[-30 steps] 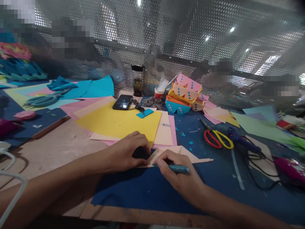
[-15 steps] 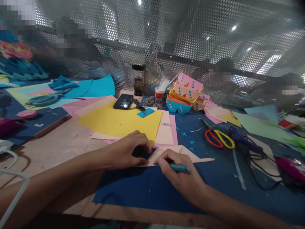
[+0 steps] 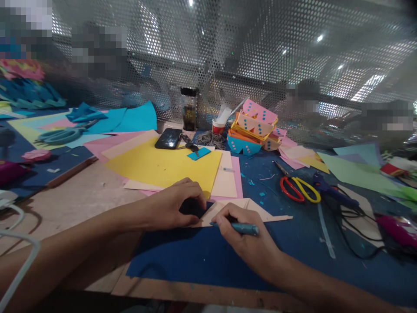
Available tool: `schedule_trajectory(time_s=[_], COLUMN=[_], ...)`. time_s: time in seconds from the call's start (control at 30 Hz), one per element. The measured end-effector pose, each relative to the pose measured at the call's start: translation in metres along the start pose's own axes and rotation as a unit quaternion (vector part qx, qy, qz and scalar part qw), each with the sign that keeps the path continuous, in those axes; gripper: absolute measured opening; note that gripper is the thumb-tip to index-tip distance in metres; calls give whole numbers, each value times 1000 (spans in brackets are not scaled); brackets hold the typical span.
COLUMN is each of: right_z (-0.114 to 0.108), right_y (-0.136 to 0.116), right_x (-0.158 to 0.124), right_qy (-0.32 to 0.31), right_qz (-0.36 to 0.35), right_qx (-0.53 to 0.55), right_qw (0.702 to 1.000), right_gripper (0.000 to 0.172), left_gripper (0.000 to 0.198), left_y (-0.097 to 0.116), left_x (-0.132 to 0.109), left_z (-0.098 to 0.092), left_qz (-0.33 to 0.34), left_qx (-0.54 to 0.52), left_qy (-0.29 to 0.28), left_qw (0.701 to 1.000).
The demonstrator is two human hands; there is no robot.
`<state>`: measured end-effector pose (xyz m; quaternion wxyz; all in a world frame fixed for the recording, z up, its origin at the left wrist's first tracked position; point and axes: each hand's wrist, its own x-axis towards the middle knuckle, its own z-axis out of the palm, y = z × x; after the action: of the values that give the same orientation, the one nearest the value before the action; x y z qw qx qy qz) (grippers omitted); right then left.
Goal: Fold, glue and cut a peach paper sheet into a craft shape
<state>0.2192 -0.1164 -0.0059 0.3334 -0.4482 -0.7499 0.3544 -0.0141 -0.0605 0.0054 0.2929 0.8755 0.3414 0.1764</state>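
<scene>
A cut piece of pale peach paper (image 3: 260, 211) with a crease and a narrow pointed strip at its right end lies on the dark blue sheet (image 3: 195, 261). My right hand (image 3: 249, 232) grips a teal pen (image 3: 246, 228), its tip close to the paper's lower edge. Resting at the paper's left end is my left hand (image 3: 179, 206), its fingers arched and the thumb apart from them. The paper's middle is partly hidden behind my right hand.
Beyond the hands lie yellow paper (image 3: 163, 167), a phone (image 3: 168, 138) and keys (image 3: 192, 145). Scissors (image 3: 298, 189) and a glue gun (image 3: 335, 191) with a cable are to the right. Decorated paper pieces (image 3: 252, 126) and a bottle (image 3: 189, 108) stand before a perforated metal screen (image 3: 208, 52).
</scene>
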Motion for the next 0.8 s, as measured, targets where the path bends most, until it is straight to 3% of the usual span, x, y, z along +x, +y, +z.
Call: schedule_trajectory(time_s=[0.8], right_z=[2], right_y=[3], right_x=[-1], right_qy=[-1], right_qz=[-7], right_qx=[1], right_qw=[1000], right_gripper=[23], left_gripper=[24], left_y=[-3], left_x=[0], left_z=[0], left_qz=[-1], left_qx=[4], left_qy=[-3], left_qw=[1000])
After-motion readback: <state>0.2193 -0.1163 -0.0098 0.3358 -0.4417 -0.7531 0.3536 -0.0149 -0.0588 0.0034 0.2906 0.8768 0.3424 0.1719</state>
